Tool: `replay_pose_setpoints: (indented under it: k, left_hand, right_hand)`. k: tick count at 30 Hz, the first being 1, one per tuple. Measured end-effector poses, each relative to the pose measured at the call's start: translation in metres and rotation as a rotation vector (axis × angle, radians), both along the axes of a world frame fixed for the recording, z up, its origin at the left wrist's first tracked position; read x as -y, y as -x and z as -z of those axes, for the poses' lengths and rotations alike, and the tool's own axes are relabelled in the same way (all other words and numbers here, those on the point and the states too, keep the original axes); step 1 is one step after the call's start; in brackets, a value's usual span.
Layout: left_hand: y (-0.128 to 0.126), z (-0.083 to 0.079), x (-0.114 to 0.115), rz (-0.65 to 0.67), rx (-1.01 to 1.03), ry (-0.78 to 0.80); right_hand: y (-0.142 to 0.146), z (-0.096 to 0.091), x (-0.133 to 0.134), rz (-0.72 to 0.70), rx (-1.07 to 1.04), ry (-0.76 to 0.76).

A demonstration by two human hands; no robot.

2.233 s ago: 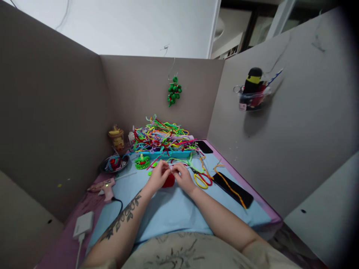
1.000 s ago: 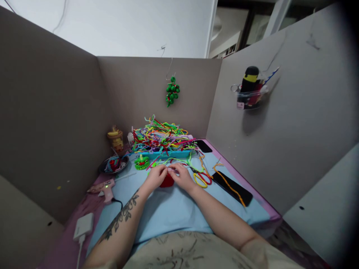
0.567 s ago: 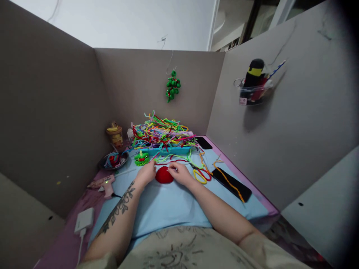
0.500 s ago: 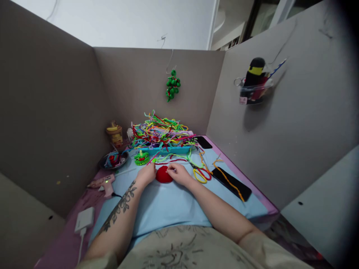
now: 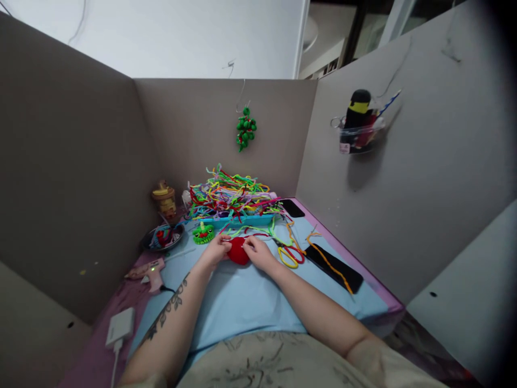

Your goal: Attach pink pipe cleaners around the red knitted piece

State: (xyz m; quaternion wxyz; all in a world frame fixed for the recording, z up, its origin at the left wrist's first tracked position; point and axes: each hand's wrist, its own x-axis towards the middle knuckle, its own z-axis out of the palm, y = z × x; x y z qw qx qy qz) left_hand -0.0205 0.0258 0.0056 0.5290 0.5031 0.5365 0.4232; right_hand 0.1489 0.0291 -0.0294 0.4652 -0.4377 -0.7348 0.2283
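Note:
A red rounded crochet piece (image 5: 238, 252) is between my two hands above the light blue cloth. My left hand (image 5: 217, 251) grips its left edge, thumb on the near side. At the upper right edge, the fingers of my right hand (image 5: 258, 252) are pinched together; whether they also hold something thin, such as a needle or yarn, is too small to tell. Just left of my left hand lies a green crochet piece (image 5: 203, 234) with eyes and a red mouth. Yellow and red handled scissors (image 5: 290, 255) lie right of my right hand.
Behind my hands, a blue tray (image 5: 242, 220) is heaped with colourful yarn scraps (image 5: 234, 191). A pink glue gun (image 5: 153, 274), a white power block (image 5: 121, 326) and a dark bowl (image 5: 177, 240) are at left. At right, orange yarn crosses a black phone-like slab (image 5: 337, 269). Grey panels enclose the table.
My left hand has turned and opened from a fist-like pose to grip the red piece's edge. The red piece is tilted up more. The camera view has shifted slightly.

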Motion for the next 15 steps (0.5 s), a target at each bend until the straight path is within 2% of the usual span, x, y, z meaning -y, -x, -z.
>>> replay_pose_setpoints:
  k: [2,5,10,15]
  left_hand:
    - [-0.003,-0.002,0.001,-0.007,0.136,-0.022]
    - [-0.01,-0.004,0.004,0.02,0.177,-0.2]
    - [-0.025,0.002,0.012,0.158,-0.073,-0.439]
    - [-0.025,0.008,0.013,0.139,-0.341,-0.561]
  right_hand:
    - [-0.001,-0.005,0.002,0.031,-0.018,-0.064]
    - [-0.003,-0.015,0.008,0.065,-0.046,-0.187]
    - [-0.008,-0.021,0.014,0.057,0.019,-0.303]
    - [-0.008,-0.017,0.012,0.032,0.113,-0.335]
